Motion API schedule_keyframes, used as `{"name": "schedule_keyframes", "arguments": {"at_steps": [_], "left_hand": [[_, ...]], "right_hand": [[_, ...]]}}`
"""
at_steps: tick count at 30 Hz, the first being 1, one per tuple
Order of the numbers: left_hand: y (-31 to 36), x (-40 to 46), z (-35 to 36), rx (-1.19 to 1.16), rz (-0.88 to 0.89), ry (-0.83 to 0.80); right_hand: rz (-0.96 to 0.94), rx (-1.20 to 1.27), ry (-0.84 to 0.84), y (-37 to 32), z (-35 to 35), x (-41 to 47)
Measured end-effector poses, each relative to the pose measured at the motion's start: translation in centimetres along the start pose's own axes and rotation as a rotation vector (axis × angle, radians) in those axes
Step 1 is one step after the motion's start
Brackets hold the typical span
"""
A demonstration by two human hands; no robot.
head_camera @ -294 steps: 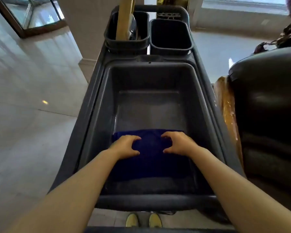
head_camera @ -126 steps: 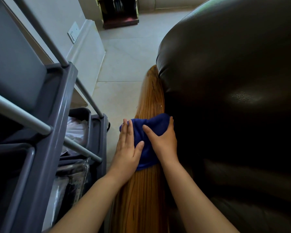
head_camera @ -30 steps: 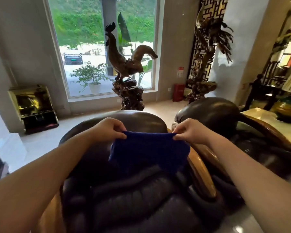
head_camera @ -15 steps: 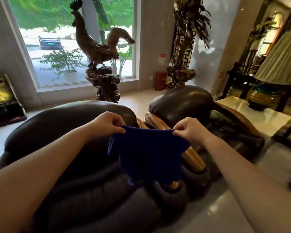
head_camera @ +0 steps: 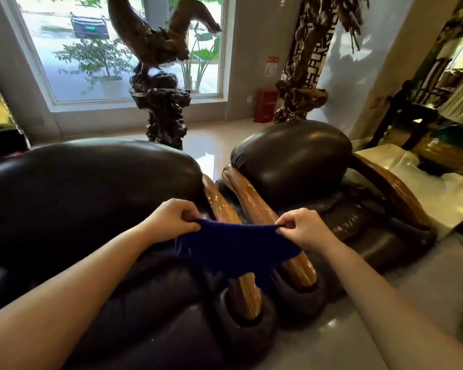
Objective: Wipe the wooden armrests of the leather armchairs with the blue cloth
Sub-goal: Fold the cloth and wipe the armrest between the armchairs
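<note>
Both hands are pinching the top edge of the blue cloth (head_camera: 235, 247), the left hand (head_camera: 171, 218) at one corner and the right hand (head_camera: 302, 227) at the other, and it is hanging spread above the two adjacent wooden armrests (head_camera: 254, 206) between the dark leather armchairs (head_camera: 292, 161).

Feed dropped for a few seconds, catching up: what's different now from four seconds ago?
The blue cloth has come off the left chair's outer armrest, where both palms pressed it. Now the left hand and right hand pinch its top corners and hold it spread in the air above the two inner armrests between the armchairs. Unchanged: both hands keep their grip on the cloth.
</note>
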State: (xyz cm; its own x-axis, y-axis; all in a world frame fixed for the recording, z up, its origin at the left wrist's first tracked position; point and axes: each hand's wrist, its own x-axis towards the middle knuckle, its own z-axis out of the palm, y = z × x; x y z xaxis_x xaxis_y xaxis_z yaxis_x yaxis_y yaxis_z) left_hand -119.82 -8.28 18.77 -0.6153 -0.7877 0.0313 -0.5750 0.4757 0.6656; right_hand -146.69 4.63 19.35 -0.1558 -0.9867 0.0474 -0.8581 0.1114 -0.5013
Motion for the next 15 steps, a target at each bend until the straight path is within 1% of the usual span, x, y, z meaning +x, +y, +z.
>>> {"name": "schedule_keyframes", "arguments": {"at_steps": [6,10,15], "left_hand": [[0.0,3.0,7.3,-0.009,-0.146,-0.011],[-0.4,3.4,12.6,-0.042,-0.259,-0.032],[-1.2,4.1,18.3,-0.080,-0.410,-0.022]], "right_hand": [[-0.028,0.069,-0.162,8.3,2.2,2.0],[-0.070,0.076,-0.289,13.4,3.1,2.7],[-0.103,0.086,-0.410,18.3,4.5,4.5]]}}
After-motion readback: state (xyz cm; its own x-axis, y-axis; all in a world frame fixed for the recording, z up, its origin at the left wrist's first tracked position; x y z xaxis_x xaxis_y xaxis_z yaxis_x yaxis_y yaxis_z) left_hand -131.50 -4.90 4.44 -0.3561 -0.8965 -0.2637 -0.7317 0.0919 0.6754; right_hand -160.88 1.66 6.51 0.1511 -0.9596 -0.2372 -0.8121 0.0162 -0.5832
